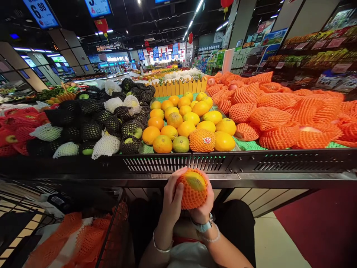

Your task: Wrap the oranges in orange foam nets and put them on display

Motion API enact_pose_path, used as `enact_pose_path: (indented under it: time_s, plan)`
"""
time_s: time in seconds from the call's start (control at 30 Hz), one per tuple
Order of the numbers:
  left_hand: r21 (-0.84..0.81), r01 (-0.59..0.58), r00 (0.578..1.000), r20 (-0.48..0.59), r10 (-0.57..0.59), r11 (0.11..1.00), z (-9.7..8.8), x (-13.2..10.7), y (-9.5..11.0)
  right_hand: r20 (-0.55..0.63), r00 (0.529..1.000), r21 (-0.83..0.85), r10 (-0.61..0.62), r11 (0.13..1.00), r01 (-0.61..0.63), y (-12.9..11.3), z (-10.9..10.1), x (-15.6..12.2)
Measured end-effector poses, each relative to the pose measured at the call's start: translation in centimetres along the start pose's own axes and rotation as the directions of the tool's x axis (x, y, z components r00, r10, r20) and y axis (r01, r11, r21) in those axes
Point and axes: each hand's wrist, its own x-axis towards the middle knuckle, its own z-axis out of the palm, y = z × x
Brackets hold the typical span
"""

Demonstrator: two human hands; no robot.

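Observation:
Between both hands I hold an orange, its yellow-green top bare and its sides wrapped in an orange foam net. My left hand is closed around its left side, thumb resting on the net. On the other side my right hand cups it from the right and below; most of those fingers are hidden. The fruit is in front of the display's edge. Just beyond lie several bare oranges in rows, with one netted orange bearing a red and white sticker at the front.
Dark-netted fruit is piled left of the oranges, orange-netted fruit to the right. A black slotted guard and metal rail run along the display front. At lower left, a wire cart contains loose orange foam nets.

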Motion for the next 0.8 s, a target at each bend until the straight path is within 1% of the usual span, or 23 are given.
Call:
enact_pose_path:
  time_s: [0.03,0.07,0.13,0.2,0.27,0.37,0.4,0.47,0.53,0.6,0.67,0.7,0.73,0.77,0.8]
  plan:
    - [0.008,-0.014,0.999,0.041,0.014,1.000,-0.6,0.3,0.0,-0.002,0.995,0.076,0.096,0.992,-0.096,0.0,0.1,0.0]
    - [0.010,-0.034,0.996,0.084,0.033,0.999,-1.3,0.7,-0.1,0.009,0.980,0.159,0.197,0.968,-0.196,-0.1,0.3,0.0]
    - [0.010,-0.066,0.982,0.179,0.063,0.998,-2.8,1.6,-0.3,0.065,0.934,0.277,0.352,0.892,-0.356,-0.4,0.6,-0.2]
    - [0.003,-0.078,0.966,0.249,0.075,0.997,-4.2,2.5,-0.6,0.112,0.894,0.312,0.434,0.839,-0.446,-0.8,0.9,-0.4]
    - [-0.009,-0.075,0.950,0.304,0.074,0.997,-5.0,3.4,-0.7,0.156,0.863,0.304,0.481,0.808,-0.505,-1.3,1.1,-0.5]
    - [-0.005,-0.065,0.938,0.341,0.063,0.998,-5.0,4.4,-0.4,0.207,0.821,0.291,0.532,0.768,-0.571,-1.8,1.4,-0.1]
    - [0.015,-0.052,0.939,0.342,0.043,0.999,-4.7,4.8,-0.2,0.209,0.816,0.289,0.539,0.763,-0.578,-1.9,1.5,0.2]
    - [0.078,-0.023,0.952,0.305,-0.002,0.997,-3.8,5.3,0.2,0.194,0.824,0.287,0.532,0.773,-0.567,-2.0,1.5,0.9]
    - [0.154,-0.031,0.978,0.208,-0.002,0.988,-2.9,5.7,0.4,0.183,0.837,0.284,0.515,0.787,-0.547,-2.1,1.3,1.5]
    - [0.188,-0.059,0.996,0.080,0.044,0.980,-2.1,5.4,0.5,0.166,0.859,0.280,0.484,0.812,-0.512,-2.0,1.1,2.0]
    - [0.108,-0.054,0.998,-0.010,0.055,0.993,-1.5,4.5,0.4,0.106,0.890,0.280,0.443,0.846,-0.454,-2.0,0.9,2.1]
    - [0.036,-0.040,0.999,-0.015,0.041,0.999,-1.2,3.9,0.3,0.062,0.909,0.274,0.412,0.869,-0.412,-2.0,0.8,2.0]
    - [-0.026,-0.022,1.000,0.017,0.022,0.999,-0.9,3.1,0.2,0.011,0.930,0.259,0.368,0.897,-0.359,-2.0,0.7,1.9]
    - [-0.052,-0.012,0.998,0.064,0.015,0.999,-0.6,2.4,0.1,-0.030,0.948,0.237,0.317,0.924,-0.301,-2.0,0.6,1.8]
    - [-0.031,-0.013,0.994,0.109,0.016,0.999,-0.3,1.7,0.0,-0.059,0.964,0.214,0.260,0.946,-0.242,-2.0,0.5,1.7]
